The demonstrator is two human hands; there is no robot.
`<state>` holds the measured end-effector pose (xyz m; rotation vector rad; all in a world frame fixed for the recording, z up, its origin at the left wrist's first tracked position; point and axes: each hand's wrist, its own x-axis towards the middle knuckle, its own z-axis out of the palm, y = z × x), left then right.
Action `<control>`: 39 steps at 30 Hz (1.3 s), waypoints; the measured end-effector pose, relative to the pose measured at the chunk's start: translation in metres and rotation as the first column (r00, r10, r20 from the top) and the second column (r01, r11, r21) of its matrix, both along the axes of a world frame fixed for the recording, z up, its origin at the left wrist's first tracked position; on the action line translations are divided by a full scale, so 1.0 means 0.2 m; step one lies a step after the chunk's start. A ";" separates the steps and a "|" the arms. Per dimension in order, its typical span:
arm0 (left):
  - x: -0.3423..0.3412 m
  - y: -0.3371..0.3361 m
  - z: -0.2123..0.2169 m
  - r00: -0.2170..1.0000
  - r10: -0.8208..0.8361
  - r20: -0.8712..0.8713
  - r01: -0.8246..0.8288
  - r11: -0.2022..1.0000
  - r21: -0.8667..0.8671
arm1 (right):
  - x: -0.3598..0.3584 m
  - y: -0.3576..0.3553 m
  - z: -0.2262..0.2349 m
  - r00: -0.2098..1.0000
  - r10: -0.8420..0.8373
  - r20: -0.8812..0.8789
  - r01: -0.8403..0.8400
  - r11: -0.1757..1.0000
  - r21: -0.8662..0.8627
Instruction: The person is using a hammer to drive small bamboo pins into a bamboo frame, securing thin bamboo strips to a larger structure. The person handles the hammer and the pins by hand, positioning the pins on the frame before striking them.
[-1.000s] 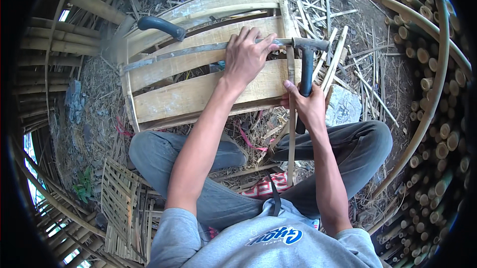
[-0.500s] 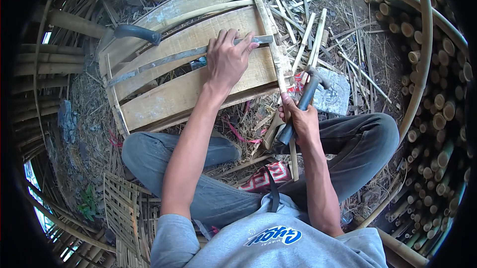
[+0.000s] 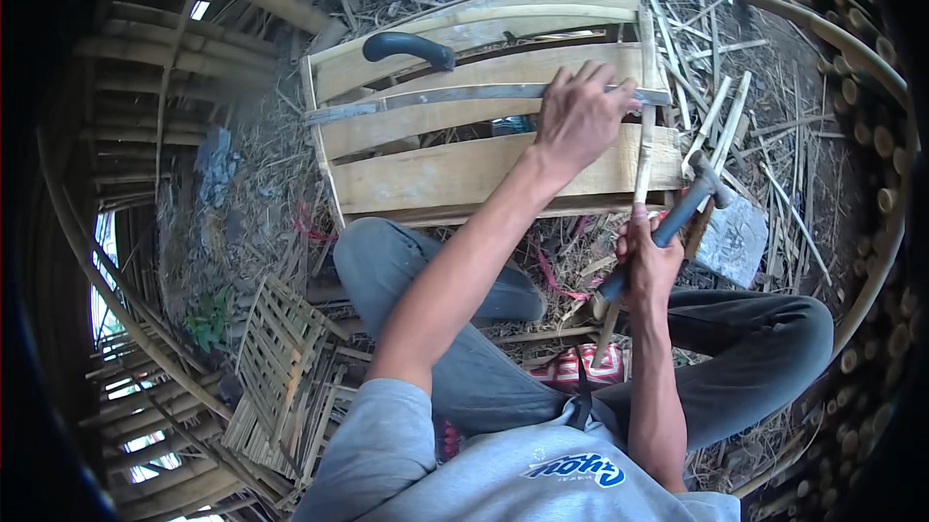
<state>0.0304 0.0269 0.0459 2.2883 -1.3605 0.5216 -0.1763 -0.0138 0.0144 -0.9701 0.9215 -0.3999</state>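
Observation:
A shallow crate of pale wooden slats (image 3: 416, 177) lies before me. Across it runs a long, flat grey strip (image 3: 435, 94). My left hand (image 3: 585, 116) rests over this strip near its right end, fingers bent around its edge. Along the crate's right side stands a narrow wooden stick (image 3: 644, 159) that reaches down to my right hand (image 3: 650, 256). That hand is closed round the dark handle of a hammer (image 3: 687, 208), its head pointing up and away. The thumb lies against the stick. On the upper slats sits a dark curved handle (image 3: 406, 46); whatever it belongs to is hidden.
Beyond my right hand lies a pale stone block (image 3: 731, 241). Split bamboo strips (image 3: 721, 125) litter the ground at the right, with stacked bamboo poles (image 3: 871, 135) farther out. A woven bamboo panel (image 3: 281, 357) lies at my left. My bent legs flank the workspace.
The whole view has swung left, so crate, hands and tools appear farther right. Both hands keep nearly the same places on the strip and hammer.

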 end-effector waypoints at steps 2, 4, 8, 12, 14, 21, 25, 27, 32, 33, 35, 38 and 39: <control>-0.02 0.02 0.03 0.999 -0.022 -0.033 0.022 1.000 -0.018 | -0.01 0.02 0.00 1.000 -0.011 0.003 0.011 1.000 0.014; -0.05 0.06 0.05 1.000 -0.025 -0.013 0.025 1.000 -0.019 | -0.04 0.04 -0.01 0.999 0.034 0.025 -0.035 0.998 0.044; -0.09 0.09 0.14 0.999 -0.036 0.020 0.035 0.999 0.007 | -0.05 0.08 -0.01 0.998 0.030 0.057 -0.032 0.999 0.042; -0.16 0.09 0.20 1.000 -0.013 0.026 0.013 1.000 0.025 | -0.12 0.04 0.07 0.997 0.071 0.038 -0.072 0.997 0.027; -0.23 0.09 0.20 1.000 -0.020 -0.020 0.021 0.999 0.033 | -0.18 0.02 0.08 0.999 0.054 0.003 -0.054 0.999 0.001; -0.26 0.07 -0.19 0.994 -0.109 0.006 0.109 0.994 0.009 | -0.24 0.03 -0.11 0.994 0.031 -0.109 -0.036 0.998 -0.044; -0.20 0.04 -0.15 0.990 -0.129 -0.048 0.130 0.991 0.029 | -0.21 -0.01 -0.13 0.993 0.009 -0.118 -0.015 0.999 -0.048; -0.18 0.03 -0.17 0.994 -0.106 -0.001 0.106 0.994 -0.005 | -0.21 -0.03 -0.09 0.991 0.018 -0.136 -0.027 0.998 -0.065; -0.17 0.03 -0.18 0.993 -0.113 0.047 0.115 0.992 -0.050 | -0.25 -0.11 -0.09 0.986 0.082 -0.148 -0.086 0.996 -0.027; -0.18 0.04 -0.18 0.993 -0.110 0.041 0.112 0.993 -0.042 | -0.25 -0.11 -0.07 0.976 0.102 -0.194 -0.106 0.994 -0.011; -0.18 0.04 -0.17 0.994 -0.109 0.028 0.110 0.994 -0.029 | -0.27 -0.12 -0.05 0.970 0.124 -0.208 -0.122 0.992 0.024; -0.19 0.05 -0.16 0.992 -0.121 -0.023 0.120 0.992 -0.038 | -0.29 -0.15 -0.04 0.956 0.153 -0.252 -0.143 0.988 0.055; -0.19 0.04 -0.15 0.993 -0.119 -0.013 0.119 0.992 -0.034 | -0.29 -0.17 -0.05 0.953 0.158 -0.260 -0.152 0.987 0.044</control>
